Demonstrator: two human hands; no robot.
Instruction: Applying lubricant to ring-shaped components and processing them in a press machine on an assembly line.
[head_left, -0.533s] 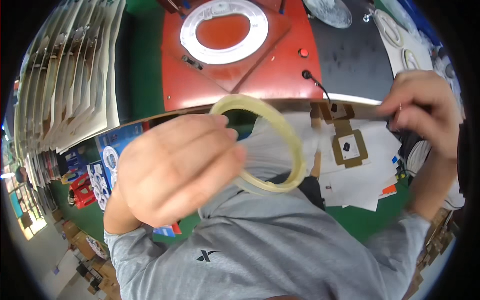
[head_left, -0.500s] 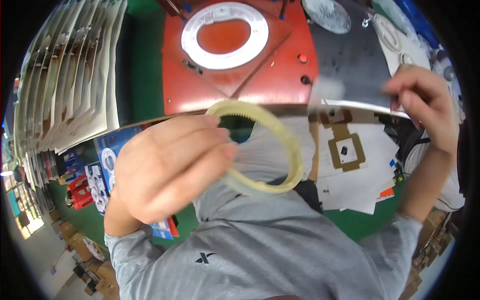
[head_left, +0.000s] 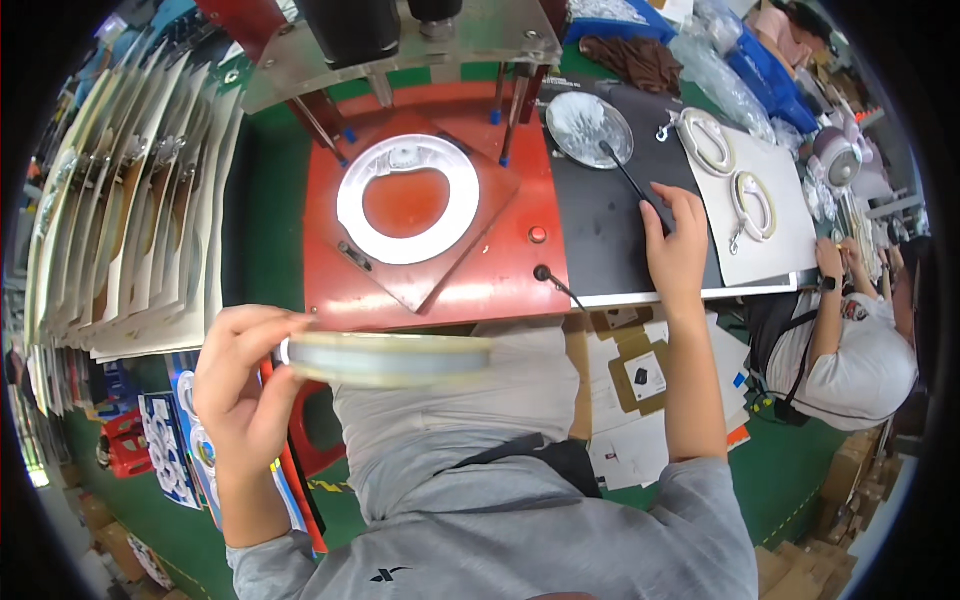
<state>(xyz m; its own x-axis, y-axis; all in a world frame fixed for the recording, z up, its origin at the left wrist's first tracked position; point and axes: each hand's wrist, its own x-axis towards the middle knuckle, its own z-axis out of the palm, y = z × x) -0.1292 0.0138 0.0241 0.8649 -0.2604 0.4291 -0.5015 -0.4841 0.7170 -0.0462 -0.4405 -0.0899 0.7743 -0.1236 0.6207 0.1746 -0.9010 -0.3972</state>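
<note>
My left hand (head_left: 250, 375) pinches one end of a pale yellow ring (head_left: 400, 360) with a grey band round its outside. The ring is held nearly edge-on in front of my lap and is a little blurred. My right hand (head_left: 680, 245) is closed on a thin black stick-like tool (head_left: 627, 176). Its far tip reaches into a round shallow dish (head_left: 620, 125) smeared with something white. Between my hands, beyond the held ring, a flat white ring-shaped piece (head_left: 466, 200) lies on a red machine base (head_left: 340, 285).
A clear plate with black fittings (head_left: 350, 35) stands over the base. A red button (head_left: 537, 235) is at its right. Upright card sheets (head_left: 150, 220) stand left. Two pale rings (head_left: 752, 205) lie on a white board (head_left: 790, 255) at right; beyond it sits another person (head_left: 860, 360).
The view has shifted, showing more of the machine. My left hand has turned the ring from face-on to edge-on. My right hand has moved in from the right and holds the black tool at the dish.
</note>
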